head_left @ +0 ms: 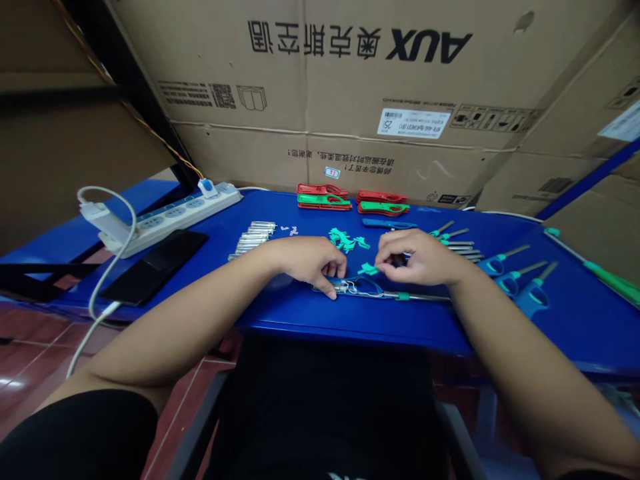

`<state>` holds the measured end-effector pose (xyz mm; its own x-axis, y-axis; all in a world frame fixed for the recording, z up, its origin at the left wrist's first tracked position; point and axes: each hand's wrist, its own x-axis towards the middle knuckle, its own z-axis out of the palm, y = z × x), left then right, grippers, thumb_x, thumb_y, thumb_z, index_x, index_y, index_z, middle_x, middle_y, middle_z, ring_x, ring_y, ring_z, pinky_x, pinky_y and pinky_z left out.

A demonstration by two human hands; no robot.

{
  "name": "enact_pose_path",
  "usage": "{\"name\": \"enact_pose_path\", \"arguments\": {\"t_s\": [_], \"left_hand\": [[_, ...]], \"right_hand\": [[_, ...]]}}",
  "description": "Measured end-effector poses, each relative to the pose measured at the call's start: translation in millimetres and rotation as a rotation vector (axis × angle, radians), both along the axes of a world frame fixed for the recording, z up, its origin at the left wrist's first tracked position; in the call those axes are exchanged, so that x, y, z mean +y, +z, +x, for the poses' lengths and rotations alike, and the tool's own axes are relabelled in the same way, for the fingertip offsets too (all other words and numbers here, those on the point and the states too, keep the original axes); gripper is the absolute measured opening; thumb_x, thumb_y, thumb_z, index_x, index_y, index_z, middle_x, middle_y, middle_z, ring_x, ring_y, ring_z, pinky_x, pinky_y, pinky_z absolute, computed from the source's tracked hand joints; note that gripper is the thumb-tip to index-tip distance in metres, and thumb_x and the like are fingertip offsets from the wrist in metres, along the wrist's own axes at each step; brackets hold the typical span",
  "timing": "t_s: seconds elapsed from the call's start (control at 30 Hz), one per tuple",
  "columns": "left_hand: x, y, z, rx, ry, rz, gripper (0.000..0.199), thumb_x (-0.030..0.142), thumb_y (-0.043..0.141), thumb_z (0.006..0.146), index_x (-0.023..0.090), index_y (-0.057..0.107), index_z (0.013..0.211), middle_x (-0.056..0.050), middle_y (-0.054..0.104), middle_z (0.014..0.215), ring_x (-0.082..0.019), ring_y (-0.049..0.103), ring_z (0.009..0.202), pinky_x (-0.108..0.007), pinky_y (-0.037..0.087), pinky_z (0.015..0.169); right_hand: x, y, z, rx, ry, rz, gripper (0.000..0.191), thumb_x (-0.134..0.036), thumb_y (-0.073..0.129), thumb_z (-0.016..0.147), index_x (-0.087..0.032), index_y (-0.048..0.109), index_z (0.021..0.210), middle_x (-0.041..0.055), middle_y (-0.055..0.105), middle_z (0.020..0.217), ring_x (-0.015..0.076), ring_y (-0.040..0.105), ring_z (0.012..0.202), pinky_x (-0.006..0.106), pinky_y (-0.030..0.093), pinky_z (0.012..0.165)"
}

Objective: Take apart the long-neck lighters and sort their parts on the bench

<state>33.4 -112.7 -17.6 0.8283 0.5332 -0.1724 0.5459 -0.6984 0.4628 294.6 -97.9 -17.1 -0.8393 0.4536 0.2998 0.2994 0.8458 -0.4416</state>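
Head view: "AUX" and 奥克斯空调 upside down on the cardboard [320, 73]; white label [415, 124] reads "25". Opened blue long-neck lighter [367, 288] lies near the table's [300, 313] front edge, long axis left-right, metal tube [425, 298] pointing right. Handle shell open, white wires showing, green collar at tube base. My left hand [315, 263]: thumb on handle end, fingers curled, can't tell if gripping. My right hand [417, 257]: thumb and index pinching green plastic piece [368, 269] above handle.
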Motion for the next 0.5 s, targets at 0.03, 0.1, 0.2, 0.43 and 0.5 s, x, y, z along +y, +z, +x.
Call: {"name": "enact_pose_path", "arguments": {"t_s": [0.03,0.1,0.2,0.43,0.5], "left_hand": [[0,-0.3,0,-0.010,-0.007,0.015,0.036,0.037,0.084,0.075,0.018,0.069,0.102,-0.002,0.069,0.087,-0.014,0.064,0.077,-0.023,0.046,0.069],[0,-0.3,0,-0.037,-0.003,0.034,0.039,0.037,0.085,0.073,0.018,0.068,0.103,-0.002,0.069,0.088,-0.015,0.064,0.078,-0.023,0.047,0.069],[-1,1.0,-1,-0.052,-0.001,0.032,0.033,0.036,0.082,0.076,0.018,0.069,0.100,-0.002,0.069,0.085,-0.015,0.064,0.075,-0.024,0.047,0.067],[0,1.1,-1,-0.104,-0.104,0.071,0.010,0.018,0.067,0.084,0.019,0.074,0.091,-0.002,0.073,0.082,-0.014,0.065,0.071,-0.025,0.048,0.069],[0,1.2,0,-0.130,-0.125,0.128,0.011,0.016,0.067,0.082,0.019,0.074,0.090,-0.003,0.074,0.083,-0.015,0.065,0.073,-0.027,0.048,0.071]], "right_hand": [[3,-0.9,1,0.033,-0.068,0.038,0.012,-0.026,0.062,0.084,-0.020,0.071,0.078,0.0022,0.065,0.075,0.0130,0.057,0.065,0.025,0.044,0.061],[9,-6.0,0,0.042,-0.209,0.120,0.015,-0.028,0.061,0.085,-0.019,0.072,0.079,0.0040,0.066,0.075,0.0150,0.058,0.067,0.027,0.043,0.062],[16,-17.2,-5,-0.087,-0.320,0.165,0.016,-0.029,0.061,0.085,-0.018,0.073,0.082,0.0063,0.067,0.080,0.0176,0.059,0.071,0.030,0.043,0.066],[-3,-14.3,-18,-0.064,-0.007,0.038,0.022,-0.039,0.064,0.090,-0.019,0.072,0.089,0.0045,0.066,0.085,0.0153,0.060,0.076,0.027,0.045,0.071],[-9,-11.9,-21,-0.122,0.088,-0.003,0.021,-0.040,0.066,0.089,-0.019,0.072,0.088,0.0038,0.067,0.084,0.0150,0.061,0.075,0.027,0.044,0.069]]}}
